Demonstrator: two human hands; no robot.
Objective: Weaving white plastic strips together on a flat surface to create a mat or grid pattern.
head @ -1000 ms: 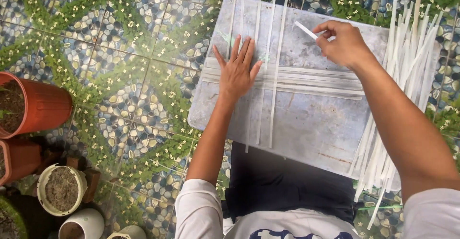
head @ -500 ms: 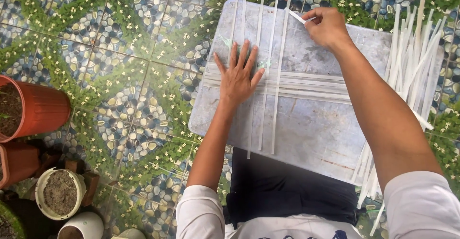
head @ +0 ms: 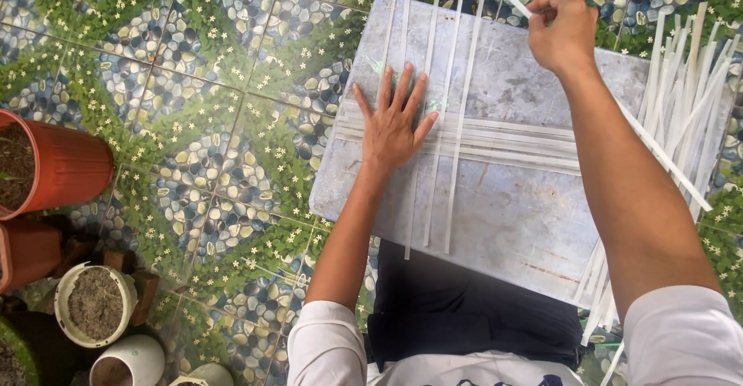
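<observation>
Since the earlier frames our right hand (head: 563, 31) has travelled up and away from the crossing strips toward the far edge of the board, carrying its strip along, while our left hand (head: 392, 121) has stayed flat in the same spot.

Nearest to us, our dark trousers (head: 457, 308) and white sleeves (head: 681, 339) fill the bottom of the view. To the near left, on the patterned tile floor (head: 193, 123), stand a white pot of grey soil (head: 94, 305), another white pot (head: 128, 361) and two terracotta pots (head: 46, 165).

Over our knees lies the grey board (head: 526, 223) that serves as our table. On it, three long white strips (head: 435, 123) run away from us, side by side, and a band of white strips (head: 495, 140) crosses them from left to right. Our left hand lies on that crossing with palm down and fingers spread, pressing the strips to the board; it pinches nothing.

At the right edge of the board a loose bundle of white strips (head: 681, 99) lies fanned out, some reaching past the near edge.

Farthest out, our right hand hovers at the far edge of the board, its grip pressed together, thumb and fingers pinching one end of a single white strip (head: 512, 1), which sticks out up and to the left, clear of the board.
</observation>
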